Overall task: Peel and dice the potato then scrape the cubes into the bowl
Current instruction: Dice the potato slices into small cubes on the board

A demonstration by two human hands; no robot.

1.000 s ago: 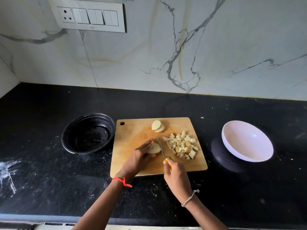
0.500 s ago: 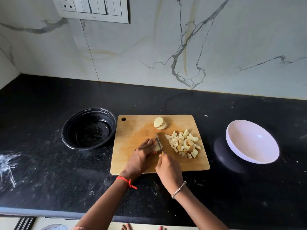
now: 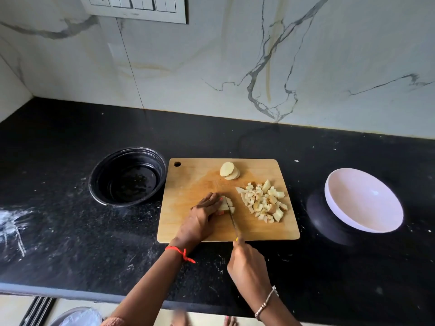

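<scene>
The left hand (image 3: 202, 217) is what I watch first. It lies near the middle of the board (image 3: 188, 184), fingers curled over a potato piece (image 3: 227, 204) and pinning it down. The right hand (image 3: 247, 264) sits just off the board's near edge, clenched round the handle of the knife (image 3: 231, 216). I can make out only a sliver of yellow handle above the knuckles. The blade runs across the near edge and stands in the potato piece, right beside the left fingertips, with a strip parted on its right side. That makes two hands, one knife, one board. One red thread (image 3: 180, 251) circles the left wrist and one bracelet (image 3: 266, 302) the right.

Further out on the board I count two more lots of potato. A heap of cubes (image 3: 263, 203) lies on the right half, apart from the blade, too jumbled for me to number. A small stack of slices (image 3: 229, 171) sits near the far edge. I read three, though the lower ones are partly covered.

Off the board I count two bowls, both on the black counter (image 3: 70, 231). The black bowl (image 3: 128, 176) is just beside the left edge, by the corner with the hole. The white bowl (image 3: 363, 200) stands to the right, well apart and tilted. Beyond the far edge rises the marble wall (image 3: 211, 67), with one switch plate (image 3: 141, 8) up to the left.
</scene>
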